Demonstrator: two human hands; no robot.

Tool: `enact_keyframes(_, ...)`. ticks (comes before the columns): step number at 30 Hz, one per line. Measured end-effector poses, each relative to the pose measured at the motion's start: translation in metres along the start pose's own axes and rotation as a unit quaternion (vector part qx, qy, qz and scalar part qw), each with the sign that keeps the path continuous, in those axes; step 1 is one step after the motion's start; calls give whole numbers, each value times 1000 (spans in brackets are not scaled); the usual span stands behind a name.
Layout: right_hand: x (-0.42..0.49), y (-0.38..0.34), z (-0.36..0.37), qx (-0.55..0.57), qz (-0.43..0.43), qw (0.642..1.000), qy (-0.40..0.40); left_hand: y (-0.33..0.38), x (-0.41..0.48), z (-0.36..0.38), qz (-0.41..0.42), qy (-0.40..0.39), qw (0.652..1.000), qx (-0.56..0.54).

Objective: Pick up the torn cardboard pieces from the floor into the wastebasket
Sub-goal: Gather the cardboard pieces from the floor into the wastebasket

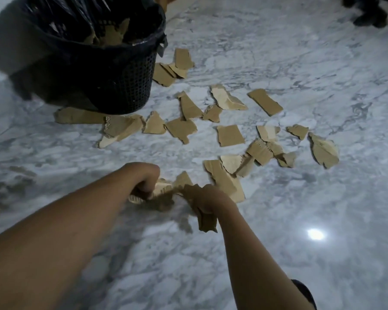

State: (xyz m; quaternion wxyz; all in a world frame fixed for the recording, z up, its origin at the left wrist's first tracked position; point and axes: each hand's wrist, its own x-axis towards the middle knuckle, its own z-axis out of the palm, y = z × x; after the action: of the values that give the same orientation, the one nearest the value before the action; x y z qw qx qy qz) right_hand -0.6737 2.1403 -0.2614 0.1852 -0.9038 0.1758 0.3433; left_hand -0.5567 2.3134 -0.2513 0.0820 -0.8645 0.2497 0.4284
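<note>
jagged corrugated cardboard scraps | veined marble floor | mesh wastebasket

I see torn brown cardboard pieces scattered flat over the marble floor, from beside the wastebasket out to the right. The black mesh wastebasket stands far left, lined with a black bag, a few pieces already inside. Nearest me, several crumpled pieces bunch together.
</note>
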Motion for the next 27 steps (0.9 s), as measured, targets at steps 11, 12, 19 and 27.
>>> enact_keyframes(11,12,-67,55,-72,-126,981,126,-55,-2,-5,-162,248,823,-484)
enact_keyframes(12,12,-66,54,-72,-111,980,146,-55,-3,-5,-162,242,820,-492)
enact_keyframes(19,7,-59,48,6,-94,988,122,-43,-31,-14,-90,54,949,-296)
enact_keyframes(27,14,-74,31,-38,-190,975,107,-84,-25,-11,-135,131,890,-415)
